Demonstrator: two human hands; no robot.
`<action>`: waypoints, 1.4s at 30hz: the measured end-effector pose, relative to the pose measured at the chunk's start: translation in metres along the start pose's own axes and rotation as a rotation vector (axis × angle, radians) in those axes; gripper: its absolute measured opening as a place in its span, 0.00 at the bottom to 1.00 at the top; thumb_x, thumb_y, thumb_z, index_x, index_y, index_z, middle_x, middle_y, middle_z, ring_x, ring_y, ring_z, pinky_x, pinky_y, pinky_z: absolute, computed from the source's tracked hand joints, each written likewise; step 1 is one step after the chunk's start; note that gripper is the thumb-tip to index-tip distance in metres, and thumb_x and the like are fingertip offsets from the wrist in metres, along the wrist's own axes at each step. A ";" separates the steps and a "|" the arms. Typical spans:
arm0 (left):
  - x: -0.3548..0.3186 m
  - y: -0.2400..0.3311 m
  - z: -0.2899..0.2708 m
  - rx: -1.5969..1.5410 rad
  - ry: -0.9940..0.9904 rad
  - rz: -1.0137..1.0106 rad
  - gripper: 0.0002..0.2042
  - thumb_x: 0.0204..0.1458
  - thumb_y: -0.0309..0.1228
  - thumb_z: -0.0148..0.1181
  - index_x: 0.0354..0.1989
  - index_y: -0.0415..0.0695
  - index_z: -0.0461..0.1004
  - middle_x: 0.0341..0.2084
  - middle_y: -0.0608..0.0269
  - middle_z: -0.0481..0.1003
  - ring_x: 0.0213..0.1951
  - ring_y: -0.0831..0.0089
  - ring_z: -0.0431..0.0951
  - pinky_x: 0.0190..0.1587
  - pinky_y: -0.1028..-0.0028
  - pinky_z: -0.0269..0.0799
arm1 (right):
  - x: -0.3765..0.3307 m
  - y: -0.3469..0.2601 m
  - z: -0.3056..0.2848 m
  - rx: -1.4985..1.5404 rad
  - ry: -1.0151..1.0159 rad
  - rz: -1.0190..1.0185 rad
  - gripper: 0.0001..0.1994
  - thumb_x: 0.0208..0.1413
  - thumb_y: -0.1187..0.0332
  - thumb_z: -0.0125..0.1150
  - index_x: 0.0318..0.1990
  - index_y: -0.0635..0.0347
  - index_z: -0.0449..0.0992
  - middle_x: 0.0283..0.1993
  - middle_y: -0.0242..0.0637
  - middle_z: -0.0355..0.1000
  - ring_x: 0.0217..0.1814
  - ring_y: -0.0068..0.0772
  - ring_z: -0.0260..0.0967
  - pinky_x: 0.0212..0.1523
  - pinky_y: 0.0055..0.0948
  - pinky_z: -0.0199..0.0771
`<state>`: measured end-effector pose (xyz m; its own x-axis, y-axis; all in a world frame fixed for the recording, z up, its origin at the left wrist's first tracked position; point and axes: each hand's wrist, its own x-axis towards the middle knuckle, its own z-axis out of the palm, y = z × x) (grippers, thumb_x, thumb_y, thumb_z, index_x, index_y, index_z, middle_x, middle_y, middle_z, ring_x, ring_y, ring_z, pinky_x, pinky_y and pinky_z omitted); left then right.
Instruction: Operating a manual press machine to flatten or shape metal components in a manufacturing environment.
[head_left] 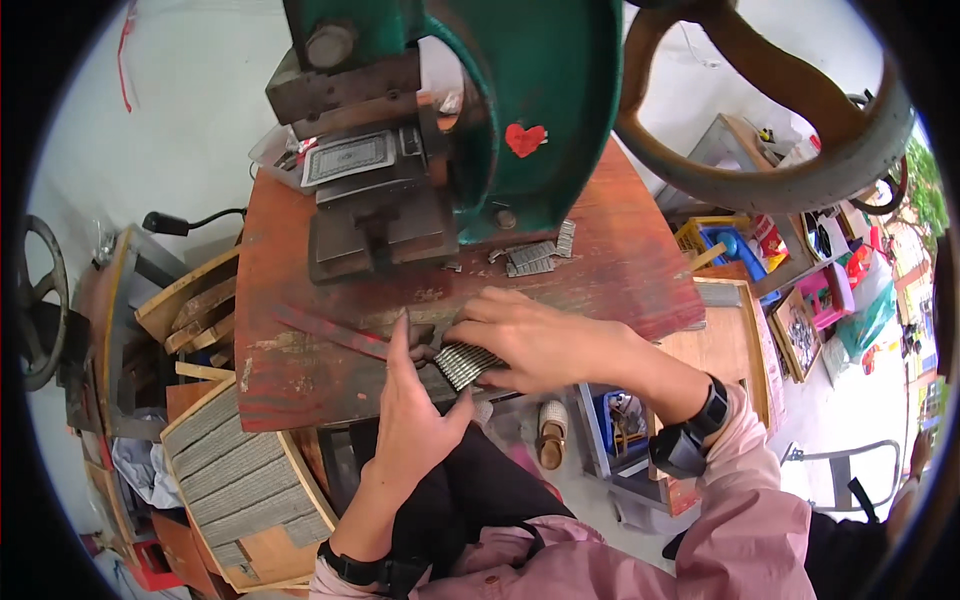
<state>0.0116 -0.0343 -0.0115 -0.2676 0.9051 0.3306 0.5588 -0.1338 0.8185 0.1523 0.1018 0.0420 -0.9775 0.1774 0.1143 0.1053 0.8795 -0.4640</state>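
A block of thin silvery metal strips (466,364), ribbed across its top, sits between my two hands above the front of the red wooden table. My right hand (530,345) is closed on its right side, fingers bent over the far edge. Around its left end is my left hand (415,405), with the thumb at the near edge, the index finger stretched up and darkened fingertips behind. Similar grey metal strips (535,258) lie in a small pile beyond my right hand. A flat reddish bar (330,330) rests on the table left of my hands.
A green press (540,100) stands at the back of the table (640,260), with a patterned card (350,157) on its bed. Its large handwheel (800,185) reaches out at the right. A wooden tray of grey strips (240,465) leans at the lower left.
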 end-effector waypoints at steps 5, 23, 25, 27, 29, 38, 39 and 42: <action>-0.001 0.003 0.004 0.077 -0.010 -0.031 0.48 0.37 0.22 0.65 0.67 0.41 0.40 0.54 0.48 0.62 0.48 0.62 0.70 0.52 0.66 0.66 | -0.004 0.009 0.008 0.017 -0.037 0.013 0.26 0.37 0.64 0.65 0.46 0.69 0.71 0.43 0.51 0.67 0.51 0.51 0.65 0.53 0.42 0.65; -0.008 -0.005 0.010 0.105 0.030 -0.040 0.30 0.47 0.21 0.57 0.62 0.40 0.58 0.49 0.52 0.68 0.49 0.65 0.68 0.56 0.69 0.60 | -0.356 0.101 0.015 0.291 0.893 1.307 0.21 0.41 0.62 0.63 0.41 0.69 0.77 0.32 0.43 0.77 0.33 0.29 0.75 0.37 0.26 0.72; -0.006 -0.009 0.011 0.161 0.038 -0.029 0.29 0.47 0.22 0.57 0.62 0.39 0.58 0.48 0.53 0.69 0.49 0.65 0.69 0.56 0.69 0.60 | -0.373 0.126 0.016 0.250 0.876 1.410 0.21 0.41 0.60 0.64 0.40 0.68 0.77 0.31 0.41 0.76 0.31 0.27 0.73 0.35 0.25 0.72; -0.007 -0.011 0.017 0.184 0.111 -0.008 0.22 0.48 0.22 0.57 0.54 0.38 0.66 0.44 0.52 0.71 0.46 0.62 0.71 0.53 0.68 0.64 | -0.397 0.161 0.029 0.208 0.860 1.506 0.21 0.41 0.59 0.64 0.39 0.67 0.78 0.29 0.38 0.75 0.28 0.26 0.72 0.33 0.25 0.71; -0.002 0.008 0.021 0.323 0.097 0.051 0.18 0.50 0.27 0.59 0.51 0.38 0.70 0.44 0.48 0.72 0.46 0.56 0.73 0.51 0.65 0.67 | -0.423 0.196 0.049 0.117 0.860 1.604 0.22 0.39 0.53 0.64 0.36 0.64 0.80 0.27 0.39 0.76 0.28 0.30 0.73 0.32 0.28 0.72; 0.001 0.017 0.020 0.491 0.066 0.124 0.12 0.52 0.32 0.60 0.42 0.40 0.76 0.44 0.46 0.73 0.46 0.50 0.73 0.49 0.59 0.69 | -0.405 0.243 0.058 -0.051 0.779 1.619 0.26 0.39 0.59 0.68 0.44 0.67 0.74 0.42 0.55 0.74 0.46 0.50 0.73 0.47 0.37 0.72; 0.001 0.017 0.020 0.502 0.069 0.151 0.11 0.52 0.31 0.60 0.42 0.40 0.76 0.44 0.46 0.73 0.46 0.50 0.73 0.49 0.59 0.69 | -0.405 0.248 0.064 -0.046 0.777 1.620 0.26 0.39 0.59 0.68 0.44 0.67 0.74 0.42 0.55 0.74 0.46 0.50 0.73 0.47 0.37 0.72; 0.003 0.020 0.021 0.476 0.068 0.142 0.10 0.52 0.30 0.59 0.41 0.40 0.77 0.43 0.47 0.73 0.46 0.51 0.73 0.49 0.60 0.69 | -0.406 0.254 0.075 -0.107 0.816 1.632 0.28 0.41 0.59 0.69 0.49 0.67 0.70 0.47 0.55 0.71 0.50 0.51 0.70 0.51 0.40 0.70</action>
<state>0.0390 -0.0260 -0.0042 -0.2045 0.8605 0.4666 0.8855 -0.0405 0.4628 0.5619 0.2199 -0.1879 0.4229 0.9059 0.0227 0.7946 -0.3587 -0.4899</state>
